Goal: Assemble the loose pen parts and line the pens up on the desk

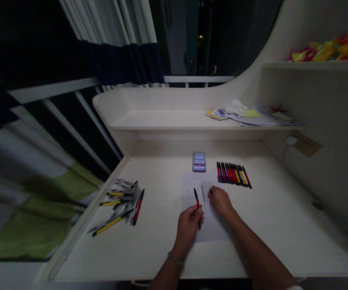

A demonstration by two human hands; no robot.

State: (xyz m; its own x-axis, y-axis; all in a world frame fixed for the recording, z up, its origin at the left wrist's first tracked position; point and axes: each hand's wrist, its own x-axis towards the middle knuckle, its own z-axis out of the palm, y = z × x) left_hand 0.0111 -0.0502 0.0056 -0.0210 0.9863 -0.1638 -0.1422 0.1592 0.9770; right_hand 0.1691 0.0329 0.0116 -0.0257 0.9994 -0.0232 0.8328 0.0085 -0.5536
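My left hand (187,223) is closed around a red pen (197,202) with black ends, its upper tip pointing away from me. It rests over a white sheet of paper (188,185). A thin dark stick (203,194), perhaps a pen refill, lies on the sheet just left of my right hand (220,200). The fingers of that hand are curled together at the paper's right side; whatever they may pinch is hidden. Beyond it, a neat row of pens (233,174) in red, blue, yellow and white lies side by side.
On the left lies a loose heap of clear and yellow pens (122,201), with a red pen (138,207) along its edge. A phone (199,162) with a lit screen is above the sheet. Papers (252,117) lie on the raised shelf (161,119) behind the white desk (161,257).
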